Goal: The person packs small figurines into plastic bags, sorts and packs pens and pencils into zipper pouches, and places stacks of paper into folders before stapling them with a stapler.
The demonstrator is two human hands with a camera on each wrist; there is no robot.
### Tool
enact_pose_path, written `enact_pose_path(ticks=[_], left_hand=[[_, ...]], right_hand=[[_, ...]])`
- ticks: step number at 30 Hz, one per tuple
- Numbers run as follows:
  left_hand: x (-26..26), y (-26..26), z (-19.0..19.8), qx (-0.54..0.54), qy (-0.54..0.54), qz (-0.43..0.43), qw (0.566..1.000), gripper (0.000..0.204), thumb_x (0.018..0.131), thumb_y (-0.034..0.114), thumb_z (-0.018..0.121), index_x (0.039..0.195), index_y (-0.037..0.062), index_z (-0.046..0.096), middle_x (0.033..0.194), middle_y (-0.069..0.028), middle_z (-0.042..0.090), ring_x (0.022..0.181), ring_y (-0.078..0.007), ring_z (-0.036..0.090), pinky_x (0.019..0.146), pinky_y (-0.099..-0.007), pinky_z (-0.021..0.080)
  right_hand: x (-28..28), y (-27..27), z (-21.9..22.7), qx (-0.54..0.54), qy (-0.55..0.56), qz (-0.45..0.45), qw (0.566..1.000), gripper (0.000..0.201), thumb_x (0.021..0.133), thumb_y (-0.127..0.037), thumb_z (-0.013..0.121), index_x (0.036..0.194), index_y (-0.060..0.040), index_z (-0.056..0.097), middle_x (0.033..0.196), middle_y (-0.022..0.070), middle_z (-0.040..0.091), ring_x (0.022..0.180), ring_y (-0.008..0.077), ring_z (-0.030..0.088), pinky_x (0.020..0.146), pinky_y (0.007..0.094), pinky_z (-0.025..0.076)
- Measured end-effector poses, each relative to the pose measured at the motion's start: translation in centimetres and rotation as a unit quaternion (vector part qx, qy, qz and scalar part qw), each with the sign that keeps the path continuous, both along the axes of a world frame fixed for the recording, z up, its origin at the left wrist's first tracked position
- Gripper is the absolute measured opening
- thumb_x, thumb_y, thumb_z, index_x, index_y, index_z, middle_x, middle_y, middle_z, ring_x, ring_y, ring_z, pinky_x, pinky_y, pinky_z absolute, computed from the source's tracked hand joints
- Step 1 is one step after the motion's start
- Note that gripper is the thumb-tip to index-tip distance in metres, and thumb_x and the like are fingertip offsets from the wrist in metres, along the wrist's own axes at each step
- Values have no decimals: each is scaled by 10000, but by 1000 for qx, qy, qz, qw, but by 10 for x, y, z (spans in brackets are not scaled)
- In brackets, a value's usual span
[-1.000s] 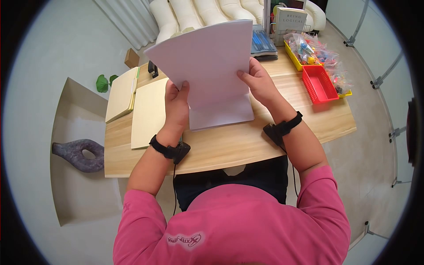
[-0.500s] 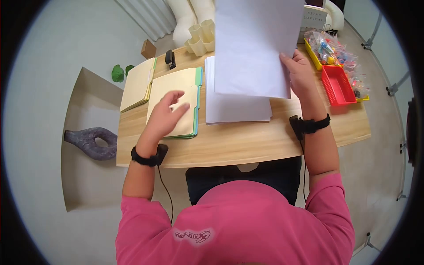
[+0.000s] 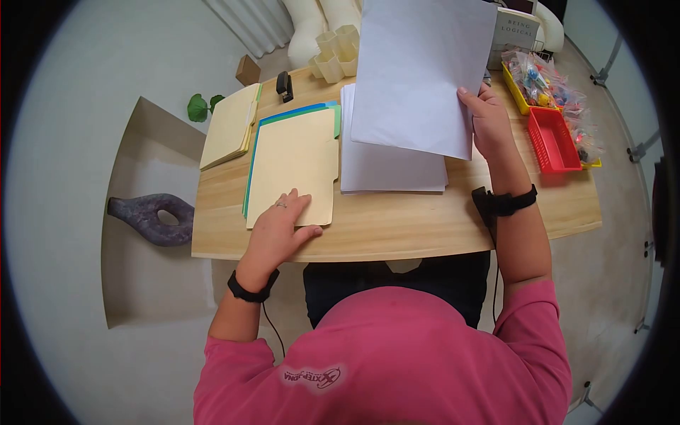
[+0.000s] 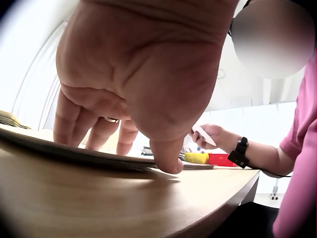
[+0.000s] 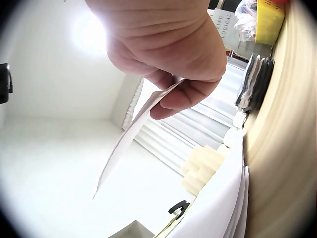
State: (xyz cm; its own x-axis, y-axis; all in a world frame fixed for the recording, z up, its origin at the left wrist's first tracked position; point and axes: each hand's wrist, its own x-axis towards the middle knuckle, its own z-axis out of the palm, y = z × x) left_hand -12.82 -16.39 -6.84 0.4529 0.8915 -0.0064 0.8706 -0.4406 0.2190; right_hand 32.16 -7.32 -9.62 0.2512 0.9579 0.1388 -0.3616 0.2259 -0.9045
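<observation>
In the head view the left hand (image 3: pixel 278 231) rests on the near edge of a cream folder (image 3: pixel 294 163), which lies on blue and green folders. Its fingers are spread, and in the left wrist view the thumb of that hand (image 4: pixel 143 89) reaches the folder's edge. The right hand (image 3: pixel 490 122) pinches white paper (image 3: pixel 421 78) by its right edge, held up over a stack of white sheets (image 3: pixel 393 170). From the right wrist view, the right hand (image 5: pixel 168 54) has the paper (image 5: pixel 131 134) between thumb and fingers.
A second cream folder pile (image 3: pixel 230 127) lies at the table's left, near a black stapler (image 3: pixel 284 86). Behind stands a cream hexagonal holder (image 3: pixel 336 57). At the right are a red basket (image 3: pixel 554 142), a yellow basket (image 3: pixel 516 88) with bagged items, and a book (image 3: pixel 517 28).
The left hand has let go of the paper and moved left and down onto the folders. The folders now lie shifted, showing blue and green at their left. The right hand still holds paper, further right.
</observation>
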Motion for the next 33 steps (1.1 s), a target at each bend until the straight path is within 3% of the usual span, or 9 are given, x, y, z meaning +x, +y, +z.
enact_pose_path(ticks=[7, 12, 16, 19, 25, 27, 28, 30, 33], left_hand=[[-22, 14, 7, -36, -49, -46, 997, 440, 965, 342, 782, 1300, 62, 722, 1371, -246, 700, 1315, -417, 653, 1067, -456, 538], [-27, 15, 7, -53, -150, 27, 987, 187, 1041, 162, 719, 1145, 9, 740, 945, -152, 761, 798, -303, 657, 761, -344, 530], [-34, 15, -7, 10, -175, 75, 982, 192, 1033, 159, 712, 1131, -3, 737, 838, -195, 712, 680, -298, 641, 659, -375, 510], [-25, 9, -17, 46, -276, 111, 954, 181, 1011, 148, 755, 1001, -31, 733, 690, -110, 657, 588, -164, 549, 583, -320, 454], [-54, 21, -50, -67, -472, 225, 850, 380, 1011, 318, 821, 807, 18, 707, 696, 68, 594, 669, -44, 505, 592, -251, 402], [-68, 26, -75, -118, -653, 230, 712, 278, 1101, 302, 691, 1075, 30, 745, 950, -11, 752, 838, -99, 692, 774, -270, 567], [-62, 21, -68, -116, -657, 232, 708, 278, 1101, 302, 691, 1075, 30, 745, 950, -11, 752, 838, -99, 692, 774, -270, 567], [-44, 11, -39, -15, -777, 242, 580, 272, 1117, 301, 662, 1109, 30, 676, 1039, -38, 726, 970, -105, 684, 860, -277, 561], [-60, 7, -29, 60, -836, 228, 495, 265, 1148, 260, 592, 1275, 27, 601, 1248, -112, 700, 1145, -164, 686, 994, -338, 575]], right_hand=[[2, 3, -5, -3, 10, 8, 1000, 258, 1059, -115, 668, 1286, 8, 672, 1170, 79, 754, 1013, 122, 697, 951, 289, 538], [1, 4, -6, -18, -7, 8, 1000, 264, 1060, -114, 662, 1292, 10, 671, 1184, 83, 752, 1029, 126, 697, 958, 292, 539], [0, 7, -11, -23, -1, 18, 1000, 284, 1061, -114, 656, 1314, 15, 666, 1196, 94, 753, 1049, 140, 704, 970, 297, 539], [0, 8, -15, -19, -9, 25, 999, 293, 1061, -107, 648, 1324, 20, 661, 1206, 100, 751, 1058, 149, 707, 975, 304, 542], [-3, 14, -26, -30, 4, 47, 998, 295, 1056, -88, 636, 1327, 26, 656, 1208, 110, 753, 1049, 168, 725, 959, 317, 566], [-13, 15, -20, -40, 6, 54, 998, 298, 1051, -85, 638, 1327, 27, 655, 1197, 111, 755, 1037, 175, 733, 945, 321, 577], [-25, 13, -14, -78, -18, 54, 995, 301, 1044, -92, 642, 1319, 29, 656, 1177, 108, 756, 1006, 180, 741, 898, 326, 593], [-51, 12, 1, -148, -79, 47, 985, 325, 1021, -127, 661, 1304, 32, 656, 1097, 106, 761, 888, 199, 759, 733, 363, 623], [-87, 17, 10, -220, -126, 113, 961, 341, 1015, -145, 667, 1309, 28, 656, 1060, 117, 761, 826, 217, 758, 660, 387, 618]])
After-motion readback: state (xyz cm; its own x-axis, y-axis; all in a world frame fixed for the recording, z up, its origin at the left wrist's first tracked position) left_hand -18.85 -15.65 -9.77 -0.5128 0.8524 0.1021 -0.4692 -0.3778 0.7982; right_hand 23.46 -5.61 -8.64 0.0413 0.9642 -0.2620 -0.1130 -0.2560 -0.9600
